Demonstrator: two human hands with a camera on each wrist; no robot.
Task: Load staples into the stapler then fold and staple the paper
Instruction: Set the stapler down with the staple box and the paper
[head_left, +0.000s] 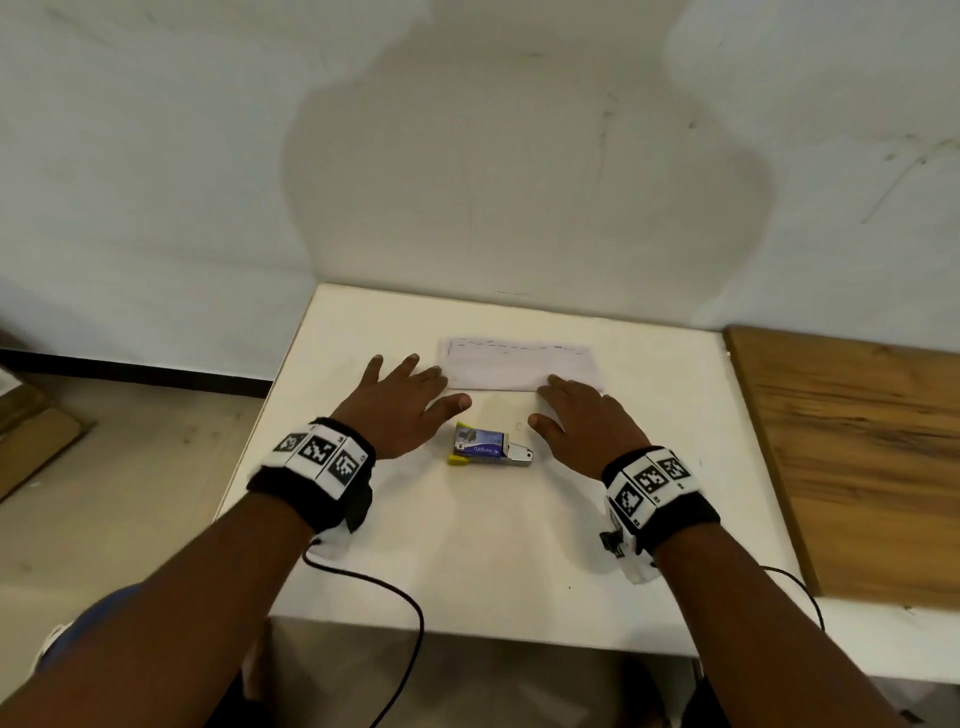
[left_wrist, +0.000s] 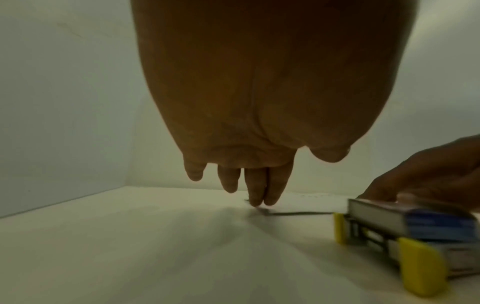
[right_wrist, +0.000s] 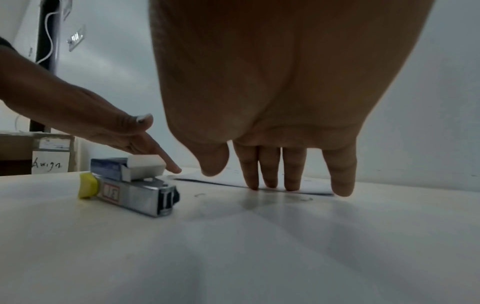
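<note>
Hands rest flat on a white table (head_left: 363, 545), palms down, seen from above by the person wearing the camera. A sheet of paper (head_left: 519, 366), lightly printed along its top, lies toward the far edge of the table, with its long side running left to right. The left hand (head_left: 402, 410) has its fingers straight and spread, holding nothing; two fingertips (left_wrist: 255, 200) touch the paper's near left corner, while the other fingers reach past it onto the bare tabletop. The right hand (head_left: 584, 421) is likewise flat with straight fingers and grips nothing; its fingertips (right_wrist: 270, 181) press on the near edge of the paper toward the right corner.

Between the two wrists, nearer the person than the paper, sits a small silver stapler (head_left: 514, 457) with a yellow end, lying on its side across the middle of the table. A blue and white staple box (head_left: 480, 441) rests on top of it; one end flap seems to be open, though the view is blurred. Neither hand touches the stapler or the box.

Both wrists wear black bands (head_left: 317, 465) with square coded markers. A wooden board (head_left: 857, 452) adjoins the table's right edge.
</note>
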